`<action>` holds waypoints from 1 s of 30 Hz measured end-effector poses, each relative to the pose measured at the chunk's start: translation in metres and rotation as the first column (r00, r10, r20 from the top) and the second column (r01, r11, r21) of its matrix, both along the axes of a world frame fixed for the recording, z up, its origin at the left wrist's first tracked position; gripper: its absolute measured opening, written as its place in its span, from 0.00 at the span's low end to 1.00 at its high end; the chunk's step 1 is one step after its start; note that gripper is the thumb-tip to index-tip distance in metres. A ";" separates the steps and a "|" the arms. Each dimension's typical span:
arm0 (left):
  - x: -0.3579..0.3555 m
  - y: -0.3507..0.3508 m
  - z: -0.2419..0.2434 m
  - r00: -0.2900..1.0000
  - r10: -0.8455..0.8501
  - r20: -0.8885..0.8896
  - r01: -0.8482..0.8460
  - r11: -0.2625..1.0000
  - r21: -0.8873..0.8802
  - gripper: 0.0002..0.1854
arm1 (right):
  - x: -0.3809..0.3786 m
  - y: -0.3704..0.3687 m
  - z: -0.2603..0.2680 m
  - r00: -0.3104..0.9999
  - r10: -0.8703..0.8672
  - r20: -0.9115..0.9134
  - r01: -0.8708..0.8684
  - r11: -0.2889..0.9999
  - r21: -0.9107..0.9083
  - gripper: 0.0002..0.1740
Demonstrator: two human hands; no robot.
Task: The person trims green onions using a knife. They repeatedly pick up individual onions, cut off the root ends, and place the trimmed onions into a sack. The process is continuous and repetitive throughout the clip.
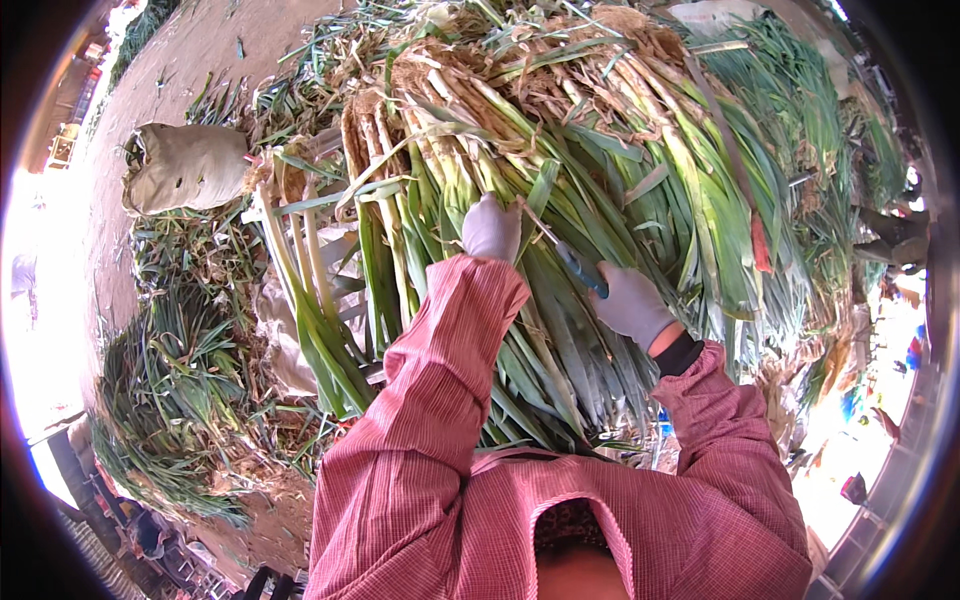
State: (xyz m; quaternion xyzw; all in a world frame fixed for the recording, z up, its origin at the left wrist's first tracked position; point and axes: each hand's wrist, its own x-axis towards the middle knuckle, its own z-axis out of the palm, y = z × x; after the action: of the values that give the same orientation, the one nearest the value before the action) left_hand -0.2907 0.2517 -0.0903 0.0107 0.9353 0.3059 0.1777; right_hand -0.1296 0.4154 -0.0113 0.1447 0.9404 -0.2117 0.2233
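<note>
A thick heap of leeks [555,300] lies before me, roots at the far side and green leaves pointing towards my body. My left hand [492,228], in a pale grey glove, is closed around leek stalks near the middle of the heap. To its right, my gloved right hand [634,304] grips the blue handle of a knife-like tool [574,262]. Its narrow metal part slants over the leaves towards my left hand; the exact shape of its tip is unclear. A few trimmed-looking leeks [304,277] with pale stems lie apart on the left.
Left of the heap lies a pale woven sack [191,166] on the bare ground [210,45]. Cut leaf scraps [195,375] are piled at the left. A dark strap with a red end [761,244] crosses the right-hand leeks. More leeks [795,90] lie at the far right.
</note>
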 end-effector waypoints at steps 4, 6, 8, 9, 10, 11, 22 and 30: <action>-0.026 0.019 0.001 0.949 0.106 0.297 -0.073 0.990 -0.123 0.33 | 0.006 0.013 0.009 1.000 -0.019 -0.020 0.019 1.000 -0.010 0.16; -0.028 0.031 0.000 0.935 0.023 0.353 0.008 0.996 -0.086 0.35 | 0.007 0.017 0.014 0.998 -0.030 -0.055 0.028 0.999 -0.024 0.16; -0.021 0.042 0.001 0.938 0.054 0.341 -0.046 0.998 -0.032 0.38 | 0.009 0.020 0.020 0.997 -0.042 -0.059 0.041 0.999 -0.012 0.16; -0.012 0.046 0.003 0.935 0.119 0.334 -0.135 0.991 0.023 0.40 | 0.010 0.021 0.024 0.995 -0.060 -0.084 0.056 0.997 -0.056 0.16; -0.006 0.041 0.005 0.943 0.117 0.313 -0.166 0.976 0.138 0.37 | 0.012 0.022 0.027 0.994 -0.083 -0.077 0.077 0.993 -0.086 0.16; 0.001 0.031 0.007 0.933 0.101 0.346 -0.196 0.948 0.251 0.34 | 0.014 0.023 0.031 0.992 -0.113 -0.059 0.106 0.988 -0.116 0.16; 0.084 -0.115 0.019 0.978 0.189 -0.093 -0.194 0.980 -0.043 0.31 | 0.038 -0.028 0.016 0.978 0.204 -0.032 -0.207 0.972 -0.115 0.14; 0.106 -0.080 0.041 0.990 -0.131 -0.056 0.092 0.890 -0.447 0.35 | 0.017 -0.041 -0.002 0.972 0.236 -0.016 -0.237 0.970 -0.061 0.13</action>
State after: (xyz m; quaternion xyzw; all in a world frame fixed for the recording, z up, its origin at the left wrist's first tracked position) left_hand -0.1847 0.1716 -0.0491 0.0364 0.9848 0.0737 0.1533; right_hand -0.1122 0.3745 -0.0137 0.0236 0.9449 -0.2133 0.2470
